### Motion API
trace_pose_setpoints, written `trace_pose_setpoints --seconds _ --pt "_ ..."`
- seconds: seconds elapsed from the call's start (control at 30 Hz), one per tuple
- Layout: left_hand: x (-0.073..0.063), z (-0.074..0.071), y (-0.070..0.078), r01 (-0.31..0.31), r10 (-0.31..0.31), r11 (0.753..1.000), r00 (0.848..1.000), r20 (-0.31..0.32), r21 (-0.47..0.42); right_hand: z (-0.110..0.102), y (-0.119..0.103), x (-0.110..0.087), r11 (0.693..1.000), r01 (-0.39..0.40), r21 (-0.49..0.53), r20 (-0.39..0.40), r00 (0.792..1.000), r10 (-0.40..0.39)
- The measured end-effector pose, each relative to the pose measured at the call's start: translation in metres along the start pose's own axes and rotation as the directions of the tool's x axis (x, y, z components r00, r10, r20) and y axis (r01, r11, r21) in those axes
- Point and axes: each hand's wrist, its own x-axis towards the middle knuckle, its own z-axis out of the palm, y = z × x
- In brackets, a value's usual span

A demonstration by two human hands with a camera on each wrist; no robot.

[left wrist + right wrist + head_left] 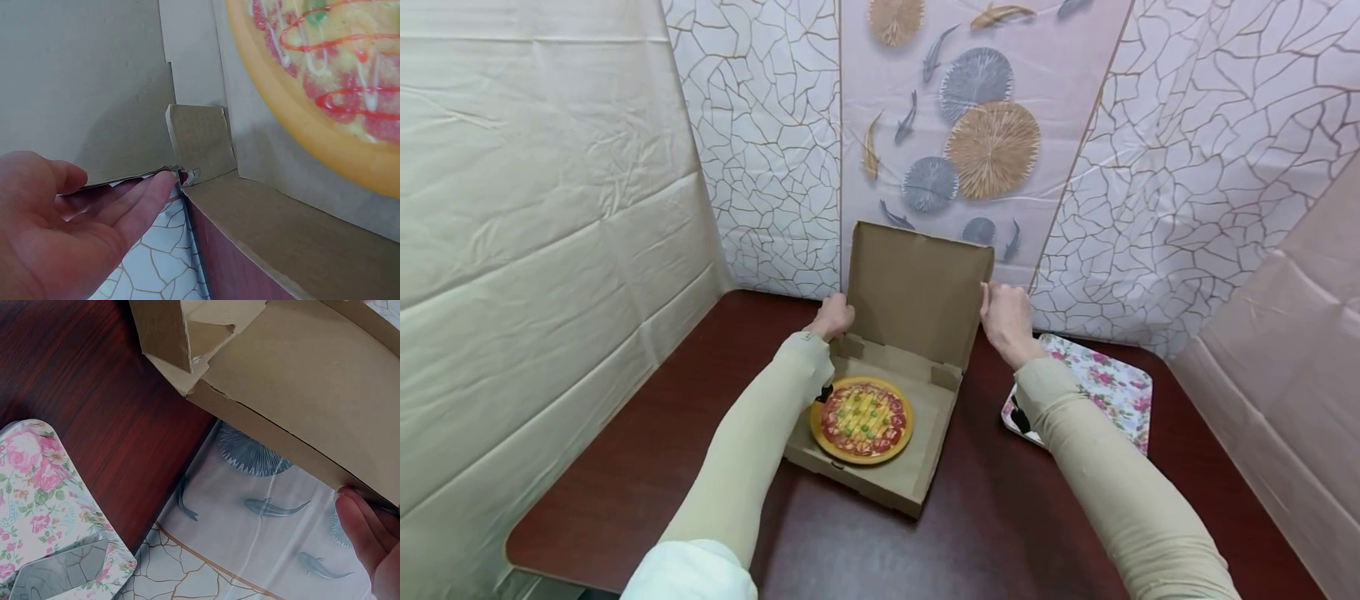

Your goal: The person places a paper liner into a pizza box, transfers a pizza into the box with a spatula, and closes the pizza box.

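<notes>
A cardboard pizza box (928,467) stands open on the table, its lid (917,292) raised upright toward the back wall. Inside, left of the middle, lies a pizza (862,417) with a yellow rim, red slices, green bits and drizzled sauce. My left hand (833,317) grips the lid's left edge; in the left wrist view the thumb lies on the inner face, with the fingers (134,209) around the edge near a corner flap (201,134). At the lid's right edge, my right hand (1006,317) pinches the cardboard, its fingertips (353,509) at the side wall.
To the right of the box lies a white floral tray (1120,383), partly behind the right sleeve. On it rests a shiny flat grey piece (62,572). The dark red table (647,467) meets patterned cloth walls (767,158) at the back and sides.
</notes>
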Motion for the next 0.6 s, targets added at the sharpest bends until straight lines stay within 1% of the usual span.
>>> trace_pose_setpoints --seconds 0.13,0.27,0.4,0.6 --pt "0.0031 0.0033 -0.0002 -0.006 0.007 0.999 0.999 -0.037 0.04 0.0003 0.0017 0.0016 1.0 0.005 0.028 0.01 1.0 -0.006" --pt "0.0081 0.0066 -0.0007 0.019 -0.017 0.999 0.999 -0.038 0.047 0.0018 0.004 0.0027 0.999 0.01 0.032 0.003 1.0 -0.01" --pt "0.0075 0.0057 -0.0005 0.025 -0.024 0.999 0.999 -0.041 0.039 0.002 0.005 0.0036 0.999 0.018 0.049 -0.016 1.0 -0.017" --pt "0.0056 0.0029 0.001 -0.008 0.009 1.0 0.998 -0.057 0.028 0.003 0.009 0.0083 0.995 0.03 0.091 -0.058 0.998 -0.025"
